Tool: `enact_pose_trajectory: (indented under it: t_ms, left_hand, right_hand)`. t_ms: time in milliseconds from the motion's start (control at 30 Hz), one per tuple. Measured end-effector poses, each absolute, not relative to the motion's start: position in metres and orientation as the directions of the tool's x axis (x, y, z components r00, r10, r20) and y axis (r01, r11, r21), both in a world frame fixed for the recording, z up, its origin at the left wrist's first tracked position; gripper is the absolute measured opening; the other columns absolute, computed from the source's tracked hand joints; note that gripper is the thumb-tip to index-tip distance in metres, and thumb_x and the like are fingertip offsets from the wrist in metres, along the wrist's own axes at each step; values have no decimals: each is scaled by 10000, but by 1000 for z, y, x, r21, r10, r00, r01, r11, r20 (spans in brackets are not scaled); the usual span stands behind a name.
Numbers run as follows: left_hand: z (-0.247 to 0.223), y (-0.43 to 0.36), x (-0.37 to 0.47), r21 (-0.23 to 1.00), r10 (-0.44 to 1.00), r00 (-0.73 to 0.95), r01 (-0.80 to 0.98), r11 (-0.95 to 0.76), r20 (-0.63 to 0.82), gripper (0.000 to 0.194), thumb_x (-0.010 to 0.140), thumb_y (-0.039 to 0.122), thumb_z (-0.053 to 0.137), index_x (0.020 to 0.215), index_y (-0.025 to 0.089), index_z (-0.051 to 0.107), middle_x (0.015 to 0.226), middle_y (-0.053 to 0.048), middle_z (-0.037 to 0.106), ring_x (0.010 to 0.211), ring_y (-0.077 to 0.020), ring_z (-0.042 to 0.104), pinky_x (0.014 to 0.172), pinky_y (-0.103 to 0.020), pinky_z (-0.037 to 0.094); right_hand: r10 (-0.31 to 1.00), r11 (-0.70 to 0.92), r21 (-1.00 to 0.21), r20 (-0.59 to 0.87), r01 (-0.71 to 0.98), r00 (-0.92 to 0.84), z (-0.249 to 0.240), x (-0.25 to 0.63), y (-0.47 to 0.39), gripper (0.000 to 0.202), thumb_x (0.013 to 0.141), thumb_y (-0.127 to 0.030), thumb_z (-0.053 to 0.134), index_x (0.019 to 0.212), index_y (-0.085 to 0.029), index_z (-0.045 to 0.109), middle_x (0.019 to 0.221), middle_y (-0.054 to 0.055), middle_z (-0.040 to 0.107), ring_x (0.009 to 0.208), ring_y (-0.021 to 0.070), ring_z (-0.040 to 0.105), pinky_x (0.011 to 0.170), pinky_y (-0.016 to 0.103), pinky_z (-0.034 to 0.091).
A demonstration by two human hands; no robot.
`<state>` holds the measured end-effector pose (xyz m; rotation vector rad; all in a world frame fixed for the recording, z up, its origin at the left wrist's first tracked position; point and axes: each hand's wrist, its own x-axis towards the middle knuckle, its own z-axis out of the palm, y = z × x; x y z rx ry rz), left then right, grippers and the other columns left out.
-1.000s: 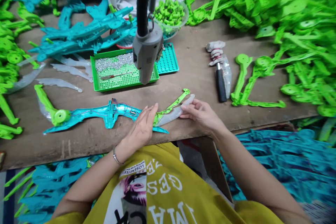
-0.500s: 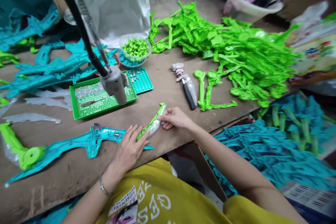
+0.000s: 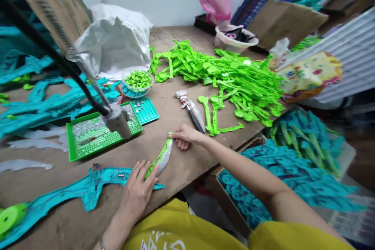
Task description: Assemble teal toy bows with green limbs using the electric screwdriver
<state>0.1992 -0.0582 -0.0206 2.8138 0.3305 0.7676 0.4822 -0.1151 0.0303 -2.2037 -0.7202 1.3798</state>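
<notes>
A curved bright-green plastic part [image 3: 155,164] with a clear strip [image 3: 166,160] along its right side lies slanted on the table. My left hand [image 3: 137,185] has its lower end between thumb and fingers; the palm covers what lies beneath. At the upper tip, my right hand [image 3: 186,136] pinches the green part, its other fingers curled. Under my left hand passes a long teal bow-shaped plastic part [image 3: 109,175] with thin wires and small components inside. Its pointed end sticks out beyond my thumb. A round green piece [image 3: 11,218] sits on its far left end.
A screwdriver [image 3: 101,134] lies in a green tray [image 3: 105,152] of small screws, below a hanging grey tool [image 3: 117,123]. Beyond are a bowl of green bits [image 3: 137,80], a black-handled knife [image 3: 196,120] and a green parts heap [image 3: 228,82]. Teal parts [image 3: 263,172] fill a box at right.
My right hand has slid up from the side of the green part to its upper tip. The left hand stays on the lower end. The camera view has tilted up and shifted right.
</notes>
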Motion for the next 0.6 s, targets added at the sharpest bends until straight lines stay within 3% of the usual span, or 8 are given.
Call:
enact_pose_trajectory:
  t_ms: [67, 133, 233, 300, 400, 500, 600]
  left_hand:
    - [-19, -59, 200, 263, 273, 843, 163, -951, 463, 339, 944, 212, 568, 1275, 206, 638, 1210, -110, 670, 1175, -271, 607, 992, -464, 559]
    - [-18, -59, 200, 284, 289, 843, 171, -943, 453, 338, 945, 214, 565, 1274, 209, 639, 1201, -113, 670, 1174, -269, 605, 982, -463, 568]
    - [-13, -59, 200, 327, 320, 843, 184, -927, 432, 328, 949, 211, 551, 1263, 213, 644, 1184, -120, 670, 1172, -269, 606, 976, -476, 572]
    - [-9, -59, 200, 350, 326, 857, 187, -918, 400, 324, 956, 207, 531, 1260, 216, 643, 1185, -124, 669, 1177, -269, 607, 974, -480, 575]
    - [-1, -60, 198, 364, 329, 872, 193, -911, 361, 343, 967, 226, 510, 1293, 206, 613, 1233, -143, 648, 1204, -279, 602, 982, -490, 575]
    - [6, -63, 196, 372, 321, 876, 181, -910, 359, 376, 967, 223, 509, 1335, 169, 568, 1289, -174, 621, 1242, -289, 588, 997, -489, 570]
    - [11, -65, 194, 383, 295, 880, 144, -913, 373, 389, 956, 154, 498, 1341, 155, 550, 1274, -170, 635, 1240, -276, 593, 1011, -483, 564]
  right_hand:
    - [670, -741, -598, -628, 304, 396, 34, 492, -108, 485, 764, -595, 684, 511, -208, 538, 434, 32, 633, 397, 163, 571, 379, 268, 481]
    - [719, -692, -592, -514, 414, 468, 38, 507, -90, 426, 826, -516, 633, 552, -196, 578, 497, 67, 665, 480, 193, 625, 485, 298, 532]
    - [777, -594, -570, -224, 567, 588, 41, 536, -46, 264, 905, -344, 504, 912, -144, 676, 959, 156, 759, 935, 269, 699, 853, 374, 546]
    - [799, -543, -536, -94, 646, 594, 39, 555, -10, 365, 876, -200, 476, 1204, -101, 603, 1305, 207, 638, 1218, 301, 579, 1045, 435, 434]
    - [833, -484, -479, 4, 733, 553, 32, 585, 39, 547, 860, -132, 435, 1405, -80, 452, 1552, 218, 388, 1409, 336, 369, 1154, 523, 278]
    - [833, -500, -270, 108, 823, 542, 23, 615, 77, 588, 898, -143, 383, 1483, -197, 385, 1650, 125, 219, 1500, 387, 136, 1153, 674, 142]
    - [833, -548, -108, 22, 830, 553, 16, 638, 101, 679, 854, -191, 507, 1508, -286, 352, 1634, 109, 241, 1478, 481, 65, 1080, 778, 141]
